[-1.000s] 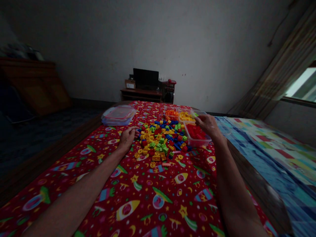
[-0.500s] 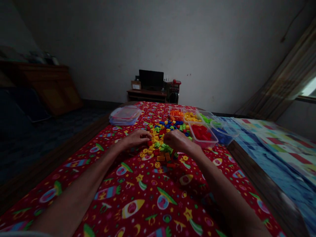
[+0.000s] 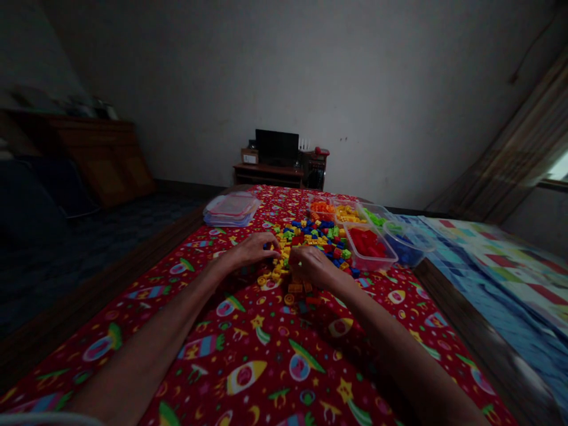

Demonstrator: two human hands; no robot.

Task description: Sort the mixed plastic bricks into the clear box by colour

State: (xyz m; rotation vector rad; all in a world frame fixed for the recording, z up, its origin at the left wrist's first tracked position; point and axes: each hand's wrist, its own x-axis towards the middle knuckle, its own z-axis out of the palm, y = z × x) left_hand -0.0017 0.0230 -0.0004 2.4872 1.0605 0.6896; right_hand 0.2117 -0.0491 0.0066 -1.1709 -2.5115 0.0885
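On the red patterned tablecloth [image 3: 248, 378] lies a loose pile of toy building blocks [image 3: 302, 236] in yellow, blue, green, red and orange. My left hand [image 3: 255, 248] is at the pile's left edge, thumb and fingers curled together, with a bit of red showing at the fingertips. Whatever it grips is too small and dark to make out. Low over the front of the pile, my right hand [image 3: 313, 263] is closed, knuckles up. Its fingertips point into the blocks, and what they hold is hidden. Orange blocks [image 3: 294, 289] lie just below it.
Right of the pile stand clear plastic boxes of sorted blocks: red [image 3: 370, 251], orange [image 3: 322, 210], yellow [image 3: 350, 213], green [image 3: 375, 216] and blue [image 3: 407, 245]. Stacked lids [image 3: 233, 208] lie at the far left. A bed [image 3: 492, 278] adjoins the table's right side.
My right hand has come left and toward me, now covering green blocks at the pile's front and uncovering blocks near the red box. My left hand stays at the pile's left edge. The view has shifted slightly.
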